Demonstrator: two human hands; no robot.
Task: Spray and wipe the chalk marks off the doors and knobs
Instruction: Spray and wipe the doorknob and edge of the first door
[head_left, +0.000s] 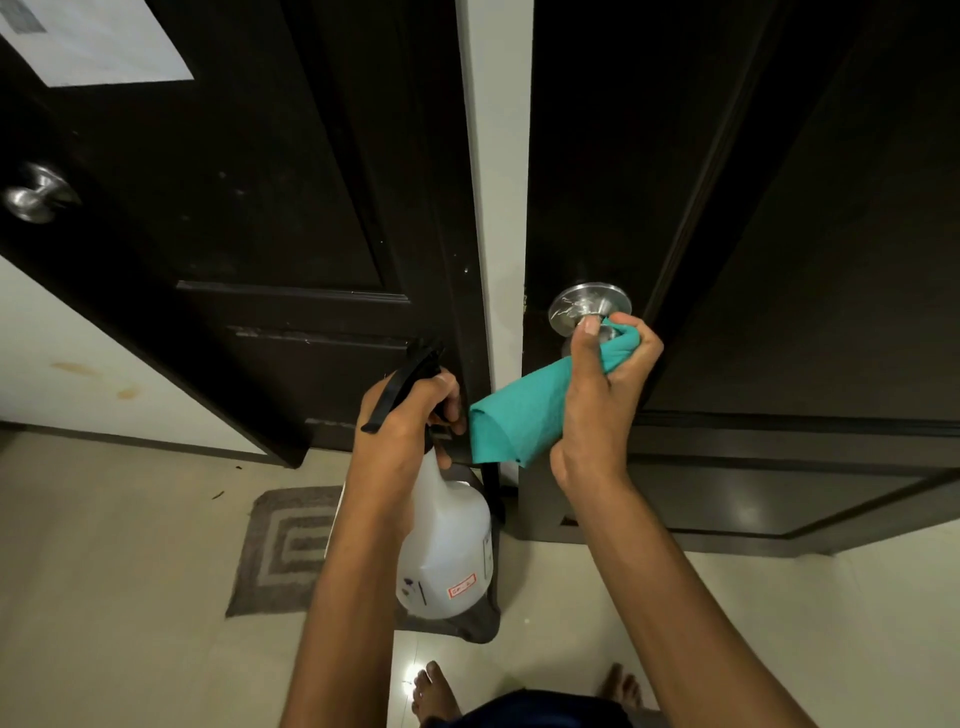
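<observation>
Person is showing bare forearms, no sleeves; wearing dark blue garment (540, 709) at waist; going barefoot (434, 691)

Floor: pale glossy tiles (130, 649), a bright light glare low down.
Mat: grey striped rug (283, 551).
Wall: white strip (496, 156).

Both arms reach forward; the left hand (415, 415) is fisted, fingers curled tight, and the right hand (602, 384) is raised higher, clenched.

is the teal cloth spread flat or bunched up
Bunched up: the right hand grips the teal cloth wadded around the door knob, its loose end hanging leftward in a fold.
</observation>
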